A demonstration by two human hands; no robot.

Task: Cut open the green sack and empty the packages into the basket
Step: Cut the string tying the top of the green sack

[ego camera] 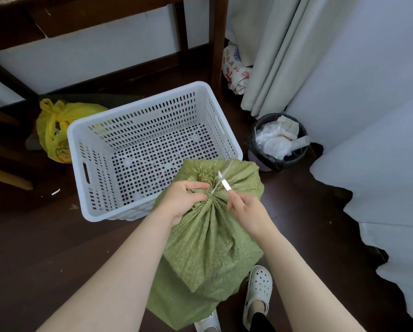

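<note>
The green woven sack (207,248) stands on the dark floor in front of me, its neck bunched and tied with a thin tie. My left hand (185,200) grips the gathered neck just left of the tie. My right hand (246,212) holds a small white-handled knife (224,182), its blade tip at the tie. The white perforated basket (81,130) sits empty just beyond the sack, its near right corner hidden by the sack's flared top.
A black bin (276,161) full of plastic and paper stands right of the basket. A yellow plastic bag (54,130) lies to the left. Dark wooden table legs (218,41) rise behind, curtains (279,51) hang at right, and my white shoe (259,288) stands below.
</note>
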